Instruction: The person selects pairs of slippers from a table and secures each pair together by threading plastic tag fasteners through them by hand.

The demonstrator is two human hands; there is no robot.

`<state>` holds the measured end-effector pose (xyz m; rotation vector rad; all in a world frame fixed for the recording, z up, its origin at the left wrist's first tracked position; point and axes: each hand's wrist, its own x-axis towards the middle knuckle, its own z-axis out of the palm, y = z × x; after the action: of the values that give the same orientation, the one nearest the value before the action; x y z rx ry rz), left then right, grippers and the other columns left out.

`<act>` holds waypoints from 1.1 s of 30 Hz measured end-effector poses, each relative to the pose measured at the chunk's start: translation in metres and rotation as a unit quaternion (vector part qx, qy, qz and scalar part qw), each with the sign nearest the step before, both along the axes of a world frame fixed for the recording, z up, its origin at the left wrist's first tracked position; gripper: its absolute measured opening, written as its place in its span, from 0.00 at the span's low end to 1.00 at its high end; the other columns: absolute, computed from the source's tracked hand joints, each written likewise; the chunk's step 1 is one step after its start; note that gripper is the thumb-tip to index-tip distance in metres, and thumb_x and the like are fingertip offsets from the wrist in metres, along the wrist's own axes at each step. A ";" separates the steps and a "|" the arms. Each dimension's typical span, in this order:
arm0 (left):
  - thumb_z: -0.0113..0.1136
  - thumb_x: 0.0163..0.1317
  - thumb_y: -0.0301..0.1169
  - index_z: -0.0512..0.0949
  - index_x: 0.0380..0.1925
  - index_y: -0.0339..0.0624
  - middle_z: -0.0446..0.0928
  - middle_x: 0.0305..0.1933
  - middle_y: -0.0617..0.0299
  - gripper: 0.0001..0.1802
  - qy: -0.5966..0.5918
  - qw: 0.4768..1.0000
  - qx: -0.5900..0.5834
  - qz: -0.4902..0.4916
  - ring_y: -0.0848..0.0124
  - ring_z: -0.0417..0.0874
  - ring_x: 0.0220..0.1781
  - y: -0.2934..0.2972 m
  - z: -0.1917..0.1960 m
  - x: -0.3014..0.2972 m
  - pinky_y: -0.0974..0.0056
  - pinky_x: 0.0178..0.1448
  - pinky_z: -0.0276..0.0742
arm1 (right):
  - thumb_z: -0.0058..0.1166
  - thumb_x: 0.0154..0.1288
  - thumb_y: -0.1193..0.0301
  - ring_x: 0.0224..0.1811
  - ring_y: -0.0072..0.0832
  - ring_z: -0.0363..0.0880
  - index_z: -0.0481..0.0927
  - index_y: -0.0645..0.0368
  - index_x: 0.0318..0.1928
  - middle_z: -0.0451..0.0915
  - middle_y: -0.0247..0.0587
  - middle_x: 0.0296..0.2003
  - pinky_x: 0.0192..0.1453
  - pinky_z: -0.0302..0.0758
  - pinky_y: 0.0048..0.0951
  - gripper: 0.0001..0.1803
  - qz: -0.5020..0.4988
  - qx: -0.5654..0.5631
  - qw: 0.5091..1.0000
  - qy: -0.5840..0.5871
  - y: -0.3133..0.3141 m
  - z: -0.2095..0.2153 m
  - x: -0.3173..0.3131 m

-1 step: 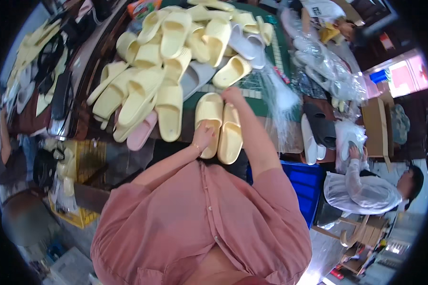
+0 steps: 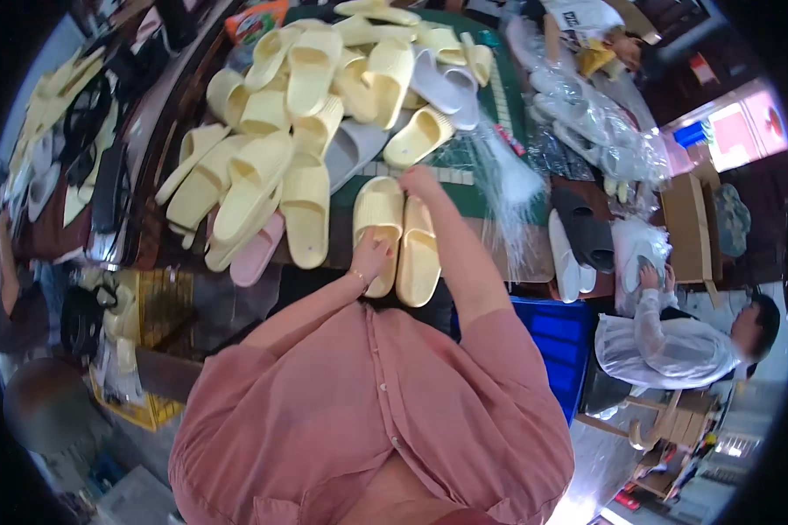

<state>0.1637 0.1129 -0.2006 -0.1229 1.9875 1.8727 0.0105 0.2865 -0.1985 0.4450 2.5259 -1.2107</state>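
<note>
Two pale yellow slide slippers lie side by side at the table's near edge, toes pointing away from me. My left hand [image 2: 372,255] is closed on the left slipper [image 2: 378,201], its fingers reaching in under the strap from the heel side. At the toe of the right slipper [image 2: 419,262] my right hand [image 2: 418,181] is closed, fingers curled at the toe edge; its forearm covers part of the strap. Just beyond lies another yellow slipper [image 2: 420,136]. A heap of yellow slippers [image 2: 311,74] spreads to the left and far side, with grey slippers [image 2: 355,150] among them.
Clear plastic strands [image 2: 508,188] lie on the green mat [image 2: 464,197] at right. Beyond are bagged slippers [image 2: 600,118] and dark slippers [image 2: 585,232]. A blue crate [image 2: 547,350] stands below the table's right side. Another person [image 2: 674,341] works at far right; a pink slipper [image 2: 258,251] lies left.
The whole view has shifted slightly, so the table's things sit a little further left. Both hands stay on the same pair of slippers.
</note>
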 end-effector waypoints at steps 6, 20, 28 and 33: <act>0.49 0.61 0.30 0.63 0.40 0.39 0.75 0.24 0.58 0.11 -0.011 0.999 0.032 0.000 0.76 0.71 0.21 0.012 -0.031 -0.009 0.73 0.22 0.64 | 0.51 0.47 0.67 0.37 0.44 0.79 0.80 0.64 0.28 0.79 0.54 0.32 0.42 0.75 0.39 0.13 -0.031 0.159 0.984 0.079 -0.012 0.015 -0.001; 0.53 0.60 0.31 0.67 0.33 0.35 0.73 0.20 0.60 0.10 -0.053 0.997 0.003 0.054 0.78 0.72 0.20 0.019 -0.037 -0.018 0.73 0.21 0.65 | 0.55 0.39 0.66 0.31 0.38 0.79 0.83 0.56 0.28 0.80 0.46 0.28 0.37 0.76 0.33 0.12 0.291 0.247 0.924 0.005 -0.020 0.007 -0.013; 0.47 0.62 0.31 0.75 0.21 0.41 0.72 0.19 0.67 0.12 -0.194 0.967 0.150 0.073 0.78 0.66 0.17 0.016 -0.015 -0.029 0.73 0.20 0.61 | 0.56 0.39 0.64 0.28 0.37 0.78 0.83 0.56 0.29 0.80 0.46 0.26 0.35 0.76 0.34 0.14 0.259 0.178 0.949 0.003 -0.026 0.026 -0.003; 0.49 0.58 0.31 0.70 0.14 0.47 0.66 0.13 0.71 0.14 -0.259 0.947 0.172 0.075 0.80 0.61 0.13 0.017 -0.011 -0.032 0.73 0.17 0.55 | 0.56 0.40 0.65 0.22 0.36 0.76 0.82 0.55 0.28 0.79 0.42 0.24 0.24 0.75 0.35 0.12 0.296 0.171 0.940 -0.005 -0.026 0.031 0.003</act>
<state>0.1317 0.1300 -0.2112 -0.6118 1.3150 1.9887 0.0130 0.2603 -0.1670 -0.2350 2.5771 -0.5458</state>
